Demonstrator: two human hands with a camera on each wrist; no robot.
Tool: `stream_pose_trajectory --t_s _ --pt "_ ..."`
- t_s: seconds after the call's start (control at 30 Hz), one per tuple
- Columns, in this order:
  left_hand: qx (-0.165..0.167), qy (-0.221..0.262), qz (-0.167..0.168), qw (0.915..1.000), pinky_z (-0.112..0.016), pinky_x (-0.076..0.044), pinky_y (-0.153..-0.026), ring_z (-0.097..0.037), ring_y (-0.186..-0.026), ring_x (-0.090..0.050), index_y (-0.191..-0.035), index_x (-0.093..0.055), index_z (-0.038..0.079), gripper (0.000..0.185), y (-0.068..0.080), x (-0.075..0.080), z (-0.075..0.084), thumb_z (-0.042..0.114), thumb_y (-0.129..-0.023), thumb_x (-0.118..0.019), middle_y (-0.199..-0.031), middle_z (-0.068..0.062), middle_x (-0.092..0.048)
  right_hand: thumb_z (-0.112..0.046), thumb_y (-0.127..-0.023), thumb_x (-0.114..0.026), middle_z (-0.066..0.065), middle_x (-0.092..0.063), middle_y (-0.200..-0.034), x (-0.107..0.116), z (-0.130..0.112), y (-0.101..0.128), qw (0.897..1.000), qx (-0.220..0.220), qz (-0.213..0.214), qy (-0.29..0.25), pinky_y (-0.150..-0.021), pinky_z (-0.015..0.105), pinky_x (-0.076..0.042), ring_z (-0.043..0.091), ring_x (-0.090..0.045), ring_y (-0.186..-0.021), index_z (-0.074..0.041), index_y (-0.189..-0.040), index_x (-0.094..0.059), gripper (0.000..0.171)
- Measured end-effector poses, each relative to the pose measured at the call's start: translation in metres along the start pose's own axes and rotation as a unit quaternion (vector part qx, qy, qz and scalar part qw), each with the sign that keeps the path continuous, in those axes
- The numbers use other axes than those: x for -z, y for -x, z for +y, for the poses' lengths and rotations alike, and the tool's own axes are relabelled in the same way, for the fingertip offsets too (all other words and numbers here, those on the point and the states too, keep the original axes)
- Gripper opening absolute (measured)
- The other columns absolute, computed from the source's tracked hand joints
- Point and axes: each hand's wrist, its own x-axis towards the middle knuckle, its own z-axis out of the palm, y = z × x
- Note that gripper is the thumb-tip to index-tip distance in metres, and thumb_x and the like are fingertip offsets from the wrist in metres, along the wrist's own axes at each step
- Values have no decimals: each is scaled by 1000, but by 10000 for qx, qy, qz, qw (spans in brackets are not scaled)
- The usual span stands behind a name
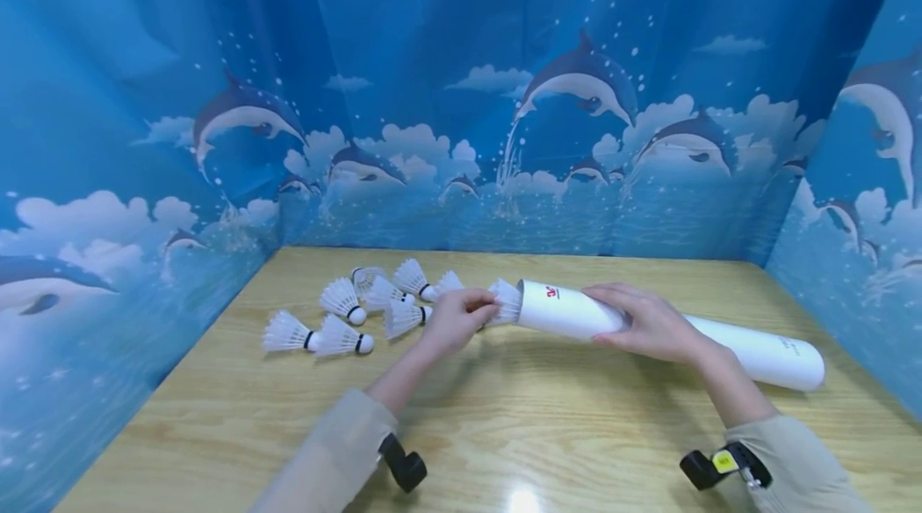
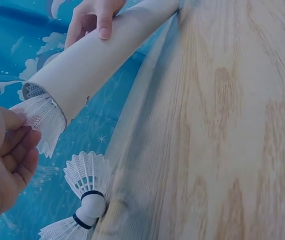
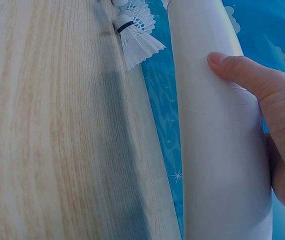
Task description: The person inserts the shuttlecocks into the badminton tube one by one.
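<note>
I'm gripping long white cardboard tube (image 1: 670, 333) with right hand (image 1: 648, 325), lying left-right on tabletop; left hand (image 1: 457, 321) pinching white feather shuttlecock (image 1: 507, 301) at tube's left mouth.

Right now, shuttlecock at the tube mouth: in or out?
Partly in. The shuttlecock's skirt sticks out of the white tube; the left hand pinches it.

Place: a small set-up work booth, not a real room.
Walls: blue cloth with dolphins and clouds (image 1: 461, 97) on three sides.
Floor of it: light wooden tabletop (image 1: 504, 417).
</note>
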Motion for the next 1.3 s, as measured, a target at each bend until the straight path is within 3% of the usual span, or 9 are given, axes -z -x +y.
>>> stream_pose_trajectory --t_s 0.33,0.6,0.93,1.17,1.3 --pt "-430 -290 84 9986 -19 -45 -59 -5 -66 -52 -94 -72 1 12 -2 -8 0 5 -85 -64 -85 -8 -69 -29 -72 -80 16 -54 -127 0 -2 -1 10000 -64 -55 -23 -78 53 -48 37 -54 -107 -8 -130 -52 67" --pt "-435 -409 209 9980 -19 -45 -57 -6 -65 -53 -95 -72 2 13 -4 -11 0 6 -85 -65 -85 -9 -70 -31 -73 -79 15 -54 -127 -1 -2 -2 9999 -148 -81 -17 -77 53 -48 37 -55 -107 -9 -130 -52 67" --pt "-463 -474 77 9978 -19 -46 -58 -8 -65 -55 -94 -72 2 13 -7 -19 2 5 -84 -66 -88 -10 -70 -30 -73 -79 15 -53 -128 -2 -2 -3 9999 -120 -82 3 -79 54 -47 37 -54 -108 -10 -131 -52 67" --pt "-660 -747 108 9950 -21 -49 -70 -20 -80 -64 -95 -72 3 13 -7 -23 4 5 -83 -67 -90 -11 -69 -33 -74 -78 15 -52 -129 -1 -3 -4 9996 -236 -149 -41 -79 55 -46 38 -53 -109 -11 -131 -51 67" --pt "-786 -869 21 9931 -22 -50 -70 -21 -80 -64 -95 -73 3 13 -7 -24 5 3 -83 -66 -89 -10 -70 -37 -74 -77 15 -52 -129 -1 -2 -3 9996 -240 -149 -51 -81 56 -46 38 -53 -109 -9 -131 -52 68"
